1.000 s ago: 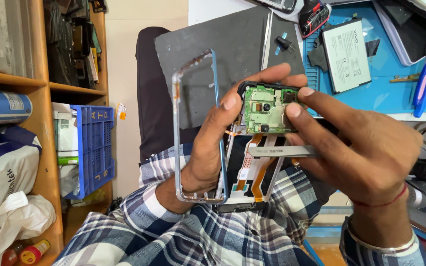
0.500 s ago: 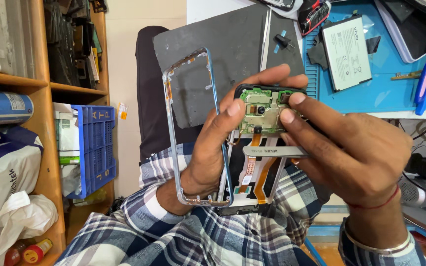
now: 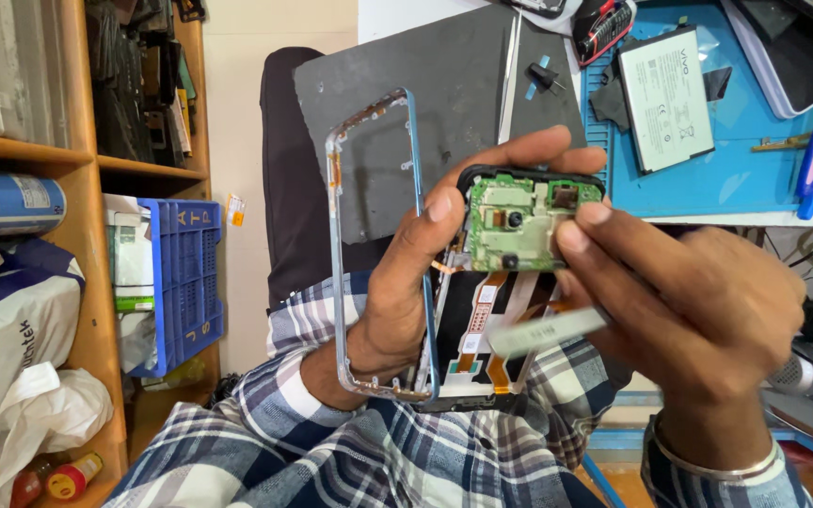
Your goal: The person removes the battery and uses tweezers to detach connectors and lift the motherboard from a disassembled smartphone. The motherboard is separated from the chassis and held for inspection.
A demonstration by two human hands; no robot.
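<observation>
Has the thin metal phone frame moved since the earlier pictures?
Yes. The metal phone frame has swung away from the green circuit board towards the blue crate, judged against the dark mat behind it.

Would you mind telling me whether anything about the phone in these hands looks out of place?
Yes: the phone's thin frame hangs loose around the left hand, lifted off the opened phone, whose green circuit board and orange ribbon cables lie exposed.
</observation>
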